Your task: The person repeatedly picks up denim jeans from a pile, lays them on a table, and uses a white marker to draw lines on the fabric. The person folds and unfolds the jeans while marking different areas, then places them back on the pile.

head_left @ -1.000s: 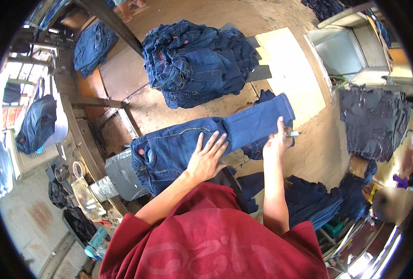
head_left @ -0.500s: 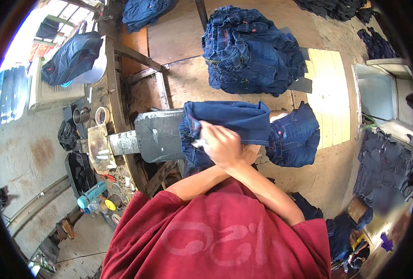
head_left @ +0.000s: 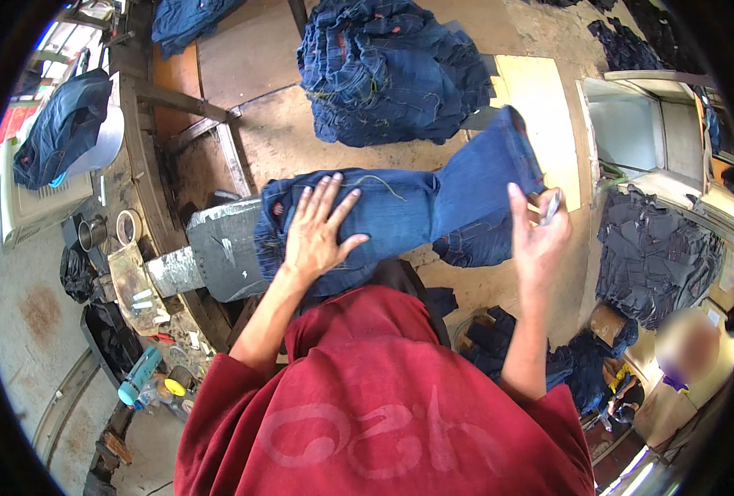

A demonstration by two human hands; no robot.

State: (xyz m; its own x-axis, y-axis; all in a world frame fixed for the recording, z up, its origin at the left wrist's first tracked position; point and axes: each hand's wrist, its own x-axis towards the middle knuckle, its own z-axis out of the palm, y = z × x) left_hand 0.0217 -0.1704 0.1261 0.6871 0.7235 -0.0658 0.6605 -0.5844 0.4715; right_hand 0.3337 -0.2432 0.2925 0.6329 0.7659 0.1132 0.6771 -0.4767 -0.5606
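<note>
A pair of blue denim trousers (head_left: 392, 207) is stretched over a dark padded board (head_left: 230, 248), one leg pointing away to the right. My left hand (head_left: 321, 236) lies flat on the denim near the waist end, fingers spread. A loose yellowish thread shows on the cloth beside it. My right hand (head_left: 540, 240) is by the leg's far end, fingers curled around a small pale, shiny object (head_left: 553, 207) whose kind I cannot make out. Its fingertips are at the edge of the denim; whether they also grip the cloth is unclear.
A big heap of jeans (head_left: 392, 74) lies beyond the board. At left are a tape roll (head_left: 128, 226), a metal cup (head_left: 92, 234) and a blue bottle (head_left: 139, 376) along a worn bench. Dark garments (head_left: 656, 248) are piled at right, near a person with a blurred head (head_left: 688, 345).
My crossed arms have come apart: the left hand now rests flat on the denim, and the right has swung to the right. The trouser leg is now spread out rightward. The view has shifted.
</note>
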